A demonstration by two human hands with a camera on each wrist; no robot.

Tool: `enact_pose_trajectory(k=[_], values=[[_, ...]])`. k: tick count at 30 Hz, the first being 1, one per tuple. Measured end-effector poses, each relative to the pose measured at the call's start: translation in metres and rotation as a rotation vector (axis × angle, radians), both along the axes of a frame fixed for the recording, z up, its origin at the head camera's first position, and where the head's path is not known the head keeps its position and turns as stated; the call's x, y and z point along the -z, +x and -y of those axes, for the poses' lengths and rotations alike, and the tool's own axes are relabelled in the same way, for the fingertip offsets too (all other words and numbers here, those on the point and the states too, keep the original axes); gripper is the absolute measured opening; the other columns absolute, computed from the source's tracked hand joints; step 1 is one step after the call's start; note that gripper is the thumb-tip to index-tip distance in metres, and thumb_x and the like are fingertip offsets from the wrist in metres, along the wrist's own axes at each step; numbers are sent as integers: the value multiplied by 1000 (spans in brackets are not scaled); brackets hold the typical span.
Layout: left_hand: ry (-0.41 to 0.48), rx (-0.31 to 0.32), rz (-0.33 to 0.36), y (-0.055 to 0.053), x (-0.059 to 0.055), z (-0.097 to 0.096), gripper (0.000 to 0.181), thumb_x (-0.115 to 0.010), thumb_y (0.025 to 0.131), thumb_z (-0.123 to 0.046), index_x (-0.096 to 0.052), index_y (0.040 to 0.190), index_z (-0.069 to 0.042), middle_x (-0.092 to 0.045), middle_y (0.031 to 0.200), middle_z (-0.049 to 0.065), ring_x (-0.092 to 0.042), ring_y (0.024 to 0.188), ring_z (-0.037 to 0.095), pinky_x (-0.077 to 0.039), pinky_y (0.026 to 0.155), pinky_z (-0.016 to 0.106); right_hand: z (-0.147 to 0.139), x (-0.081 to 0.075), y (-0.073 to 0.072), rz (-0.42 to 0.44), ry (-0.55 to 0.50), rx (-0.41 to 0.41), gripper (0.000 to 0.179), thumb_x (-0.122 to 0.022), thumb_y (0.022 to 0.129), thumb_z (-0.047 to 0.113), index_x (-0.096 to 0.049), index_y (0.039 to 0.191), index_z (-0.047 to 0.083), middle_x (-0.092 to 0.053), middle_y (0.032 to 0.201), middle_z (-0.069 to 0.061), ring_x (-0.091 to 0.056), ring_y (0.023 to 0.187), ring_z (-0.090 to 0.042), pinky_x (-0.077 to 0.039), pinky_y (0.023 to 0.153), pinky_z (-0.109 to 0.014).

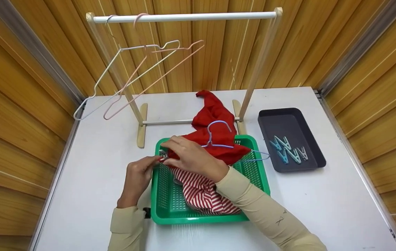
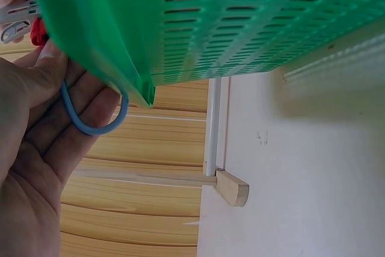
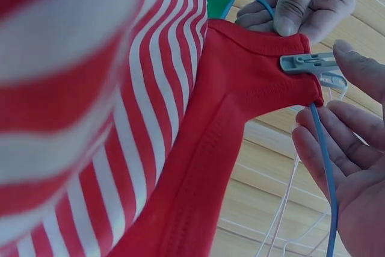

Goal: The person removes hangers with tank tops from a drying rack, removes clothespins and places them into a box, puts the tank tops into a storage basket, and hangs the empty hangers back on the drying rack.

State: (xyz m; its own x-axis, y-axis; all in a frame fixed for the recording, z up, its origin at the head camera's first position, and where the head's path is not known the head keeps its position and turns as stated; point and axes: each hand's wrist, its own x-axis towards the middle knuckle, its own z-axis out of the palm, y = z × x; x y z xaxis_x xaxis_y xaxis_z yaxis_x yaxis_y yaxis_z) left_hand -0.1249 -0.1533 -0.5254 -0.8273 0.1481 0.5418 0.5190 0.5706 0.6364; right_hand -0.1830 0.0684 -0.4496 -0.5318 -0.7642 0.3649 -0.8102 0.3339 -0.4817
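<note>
A red garment [image 1: 215, 109] with a red-and-white striped part [image 1: 201, 195] lies over the green basket [image 1: 211, 220], a blue wire hanger [image 1: 219, 122] running through it. At the basket's left side my left hand [image 1: 136, 177] pinches the garment's red edge beside the hanger's looped end [image 2: 96, 130]. My right hand [image 1: 192, 157] holds a grey clothespin [image 3: 304, 63], thumb against its handle. The clothespin's jaws sit over the red edge in the right wrist view. Part of the hanger is hidden under the cloth.
Behind the basket stands a rack with a white rod [image 1: 184, 16]; a white hanger [image 1: 96, 83] and a pink hanger [image 1: 173, 75] hang at its left. To the right, a dark tray [image 1: 274, 120] holds several clothespins [image 1: 290, 151]. Wood-patterned walls enclose the white table [image 1: 89, 167].
</note>
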Motion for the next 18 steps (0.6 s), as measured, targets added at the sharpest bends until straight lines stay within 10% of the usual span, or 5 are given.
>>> enact_pose_trajectory(k=[18], values=[[11,-6,41,2,-2,-1,23,-72,94,13,-81,112,1,-80,106,11,-78,97,27,-64,85,33,5,9,0,2,-108,-41,22,-75,102,14,-70,118,1,-71,112,-10,-65,98,-21,-56,95,-22]])
